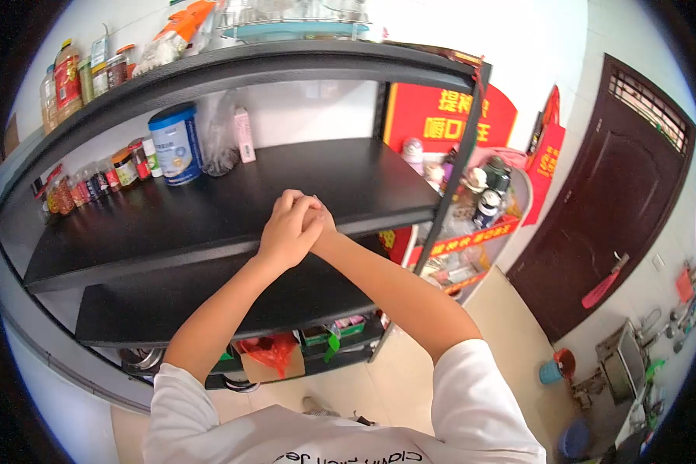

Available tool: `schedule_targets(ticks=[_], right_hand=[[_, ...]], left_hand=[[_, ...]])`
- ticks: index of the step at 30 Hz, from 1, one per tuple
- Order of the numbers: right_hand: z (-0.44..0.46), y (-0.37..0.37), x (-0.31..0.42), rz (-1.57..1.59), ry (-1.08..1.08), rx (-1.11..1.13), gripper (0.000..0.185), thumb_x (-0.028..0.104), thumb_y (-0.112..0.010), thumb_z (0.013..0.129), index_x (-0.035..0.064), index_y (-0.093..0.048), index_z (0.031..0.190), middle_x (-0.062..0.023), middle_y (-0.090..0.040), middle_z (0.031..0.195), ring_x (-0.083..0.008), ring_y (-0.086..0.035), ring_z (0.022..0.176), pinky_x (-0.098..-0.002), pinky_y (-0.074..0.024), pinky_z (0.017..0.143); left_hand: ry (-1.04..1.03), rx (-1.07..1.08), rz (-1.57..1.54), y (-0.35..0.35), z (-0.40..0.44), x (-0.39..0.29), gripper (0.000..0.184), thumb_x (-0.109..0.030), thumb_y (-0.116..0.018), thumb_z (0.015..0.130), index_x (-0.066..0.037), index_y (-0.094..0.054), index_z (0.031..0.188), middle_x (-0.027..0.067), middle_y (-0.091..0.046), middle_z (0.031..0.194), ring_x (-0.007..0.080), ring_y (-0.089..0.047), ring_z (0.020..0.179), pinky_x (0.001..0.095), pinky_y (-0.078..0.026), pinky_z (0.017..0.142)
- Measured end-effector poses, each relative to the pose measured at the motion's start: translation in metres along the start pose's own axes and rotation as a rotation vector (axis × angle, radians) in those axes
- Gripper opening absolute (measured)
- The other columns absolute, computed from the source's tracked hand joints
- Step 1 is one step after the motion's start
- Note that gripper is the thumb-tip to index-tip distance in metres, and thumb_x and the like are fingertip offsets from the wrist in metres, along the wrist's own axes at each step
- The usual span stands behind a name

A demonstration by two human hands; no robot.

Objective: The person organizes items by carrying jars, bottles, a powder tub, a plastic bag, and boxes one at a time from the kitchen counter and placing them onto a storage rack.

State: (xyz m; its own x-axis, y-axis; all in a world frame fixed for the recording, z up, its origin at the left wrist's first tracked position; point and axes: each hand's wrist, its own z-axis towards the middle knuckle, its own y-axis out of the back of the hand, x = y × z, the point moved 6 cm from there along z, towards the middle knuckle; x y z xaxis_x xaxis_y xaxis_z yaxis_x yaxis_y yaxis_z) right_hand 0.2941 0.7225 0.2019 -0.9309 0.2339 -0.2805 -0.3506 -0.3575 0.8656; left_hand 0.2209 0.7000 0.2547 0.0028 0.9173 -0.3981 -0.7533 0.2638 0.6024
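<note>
My left hand [283, 233] and my right hand [324, 223] are clasped together in front of a black shelf rack. The fingers of both are closed, wrapped over each other, and no object shows in them. Behind my hands is the upper black shelf board [309, 170]. A blue-and-white powder tin [175, 145] stands on it to the left, beside a clear plastic bag [221, 147] and a slim pink-and-white box [243, 134]. Several spice jars [93, 182] line the far left of the same board.
A lower black shelf [162, 301] runs beneath, with a red plastic bag [274, 352] below it. Bottles [68, 76] and a glass rack [294, 29] sit on top. Rightward are a red display stand [472, 240], a dark door [603, 201] and a sink [622, 359].
</note>
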Motion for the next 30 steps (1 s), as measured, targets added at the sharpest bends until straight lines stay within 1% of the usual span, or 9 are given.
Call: schedule_targets(ticks=[1,5,8,9,10,17,21,26,30], right_hand=[[-0.022,0.012,0.003,-0.02,-0.042,0.087,0.03,0.026,-0.048,0.093,0.017,-0.062,0.118,-0.007,-0.055,0.131,-0.0221,-0.046,0.125,-0.042,-0.0277,0.109],[-0.104,0.021,-0.009,0.126,-0.06,0.098,0.029,0.025,-0.053,0.087,0.0115,-0.062,0.111,-0.0114,-0.06,0.117,-0.0252,-0.055,0.111,-0.0423,-0.0408,0.095],[-0.173,0.024,-0.017,0.229,-0.079,0.1,0.03,0.025,-0.057,0.082,0.0073,-0.061,0.106,-0.0147,-0.063,0.107,-0.0276,-0.062,0.101,-0.0425,-0.0506,0.084],[-0.205,0.035,-0.019,0.327,-0.02,-0.097,0.021,0.02,-0.058,0.076,0.0047,-0.062,0.09,-0.0146,-0.064,0.088,-0.0284,-0.065,0.081,-0.0407,-0.0526,0.069],[-0.233,0.05,-0.021,0.333,-0.12,0.096,0.024,0.02,-0.058,0.077,0.0045,-0.061,0.095,-0.0159,-0.064,0.094,-0.0284,-0.065,0.087,-0.0416,-0.0524,0.072],[-0.437,0.045,-0.019,0.435,-0.411,0.21,0.03,0.022,-0.057,0.079,0.0025,-0.06,0.101,-0.017,-0.063,0.099,-0.0306,-0.064,0.092,-0.0421,-0.0512,0.074],[-0.559,0.05,-0.02,0.419,-0.729,-0.081,0.018,0.015,-0.062,0.071,0.004,-0.06,0.085,-0.0132,-0.063,0.078,-0.0324,-0.063,0.071,-0.0413,-0.0512,0.061],[-0.673,0.077,-0.011,0.473,-1.169,-0.14,0.017,0.011,-0.061,0.075,0.0016,-0.058,0.089,-0.015,-0.062,0.086,-0.0332,-0.06,0.08,-0.0409,-0.0506,0.067],[-0.73,0.116,-0.001,0.484,-1.43,-0.228,0.02,0.01,-0.061,0.075,0.0023,-0.059,0.094,-0.0145,-0.062,0.096,-0.032,-0.059,0.09,-0.0395,-0.051,0.074]], left_hand=[[-0.021,-0.007,-0.01,-0.003,-0.01,-0.015,0.024,-0.023,-0.059,0.087,-0.006,-0.056,0.104,0.0144,-0.046,0.111,0.0345,-0.047,0.111,0.0437,-0.038,0.095],[-0.166,-0.122,-0.033,-0.03,-0.049,-0.066,0.033,-0.026,-0.065,0.08,-0.007,-0.057,0.106,0.0157,-0.049,0.11,0.036,-0.048,0.107,0.0464,-0.037,0.094],[-0.166,0.021,-0.23,-0.061,-0.079,-0.107,0.035,-0.028,-0.064,0.081,-0.005,-0.057,0.105,0.0169,-0.05,0.108,0.036,-0.049,0.105,0.0455,-0.037,0.092],[-0.165,0.049,-0.252,-0.073,-0.092,-0.119,0.036,-0.03,-0.063,0.082,-0.004,-0.057,0.105,0.0171,-0.051,0.106,0.036,-0.05,0.103,0.0444,-0.038,0.09],[-0.142,0.1,-0.291,-0.086,-0.107,-0.132,0.036,-0.031,-0.062,0.082,-0.004,-0.057,0.105,0.0168,-0.051,0.106,0.0361,-0.05,0.102,0.0443,-0.038,0.09],[-0.124,0.362,-0.561,-0.191,-0.221,-0.238,0.037,-0.033,-0.062,0.082,-0.004,-0.056,0.104,0.0159,-0.05,0.105,0.0353,-0.053,0.099,0.0419,-0.043,0.086],[-0.194,0.579,-0.687,-0.245,-0.273,-0.311,0.041,-0.038,-0.062,0.083,-0.005,-0.056,0.106,0.016,-0.052,0.107,0.0352,-0.054,0.1,0.0417,-0.044,0.086],[-0.332,0.946,-0.713,-0.284,-0.32,-0.398,0.064,-0.05,-0.063,0.08,-0.004,-0.05,0.123,0.0177,-0.052,0.121,0.0357,-0.052,0.112,0.0419,-0.043,0.093],[-0.396,1.243,-0.682,-0.308,-0.355,-0.455,0.089,-0.057,-0.063,0.079,-0.002,-0.031,0.141,0.0205,-0.043,0.136,0.035,-0.042,0.128,0.0414,-0.039,0.102]])
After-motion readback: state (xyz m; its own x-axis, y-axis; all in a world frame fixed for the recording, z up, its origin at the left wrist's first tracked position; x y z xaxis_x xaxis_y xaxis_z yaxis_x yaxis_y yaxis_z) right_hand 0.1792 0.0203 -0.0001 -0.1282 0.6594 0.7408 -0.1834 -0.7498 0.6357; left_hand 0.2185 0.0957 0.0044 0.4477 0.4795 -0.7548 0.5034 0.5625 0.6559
